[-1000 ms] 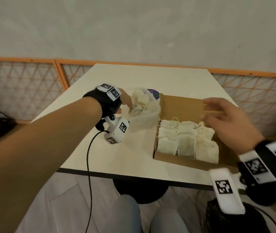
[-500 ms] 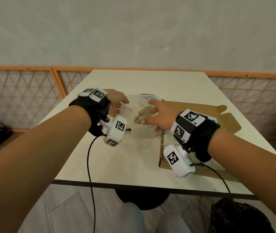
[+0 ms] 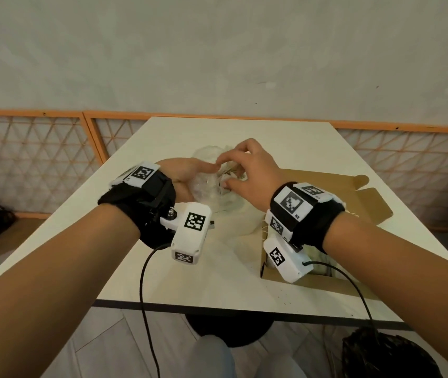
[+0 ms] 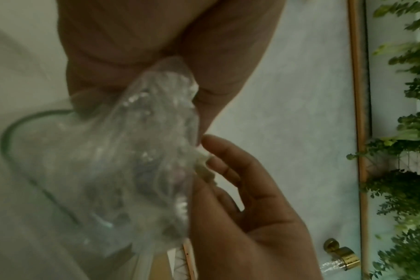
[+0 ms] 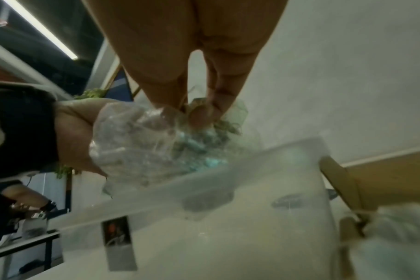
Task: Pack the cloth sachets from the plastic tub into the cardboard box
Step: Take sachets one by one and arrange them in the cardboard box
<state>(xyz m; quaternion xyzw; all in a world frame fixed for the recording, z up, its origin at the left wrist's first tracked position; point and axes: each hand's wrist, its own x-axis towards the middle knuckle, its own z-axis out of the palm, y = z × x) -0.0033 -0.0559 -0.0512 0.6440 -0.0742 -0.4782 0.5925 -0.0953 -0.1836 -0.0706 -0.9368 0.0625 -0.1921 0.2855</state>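
A crumpled clear plastic bag (image 3: 206,184) is lifted above the translucent plastic tub (image 3: 233,214). My left hand (image 3: 187,175) grips its side (image 4: 144,151). My right hand (image 3: 244,170) reaches into the bag's mouth and pinches a cream cloth sachet (image 4: 204,166) there, thumb against fingers (image 5: 199,111). How much is inside the bag is blurred. The open cardboard box (image 3: 332,184) lies to the right of the tub, mostly hidden behind my right wrist. One packed sachet (image 5: 391,227) shows at its near end.
The pale table (image 3: 217,282) ends close in front of me. An orange lattice railing (image 3: 40,148) runs behind it. A dark bin (image 3: 386,353) stands on the floor at the lower right. Wrist-camera cables hang off the table's front edge.
My right hand has left the box and moved left to the tub. Both hands now meet on the clear bag, which is raised above the tub.
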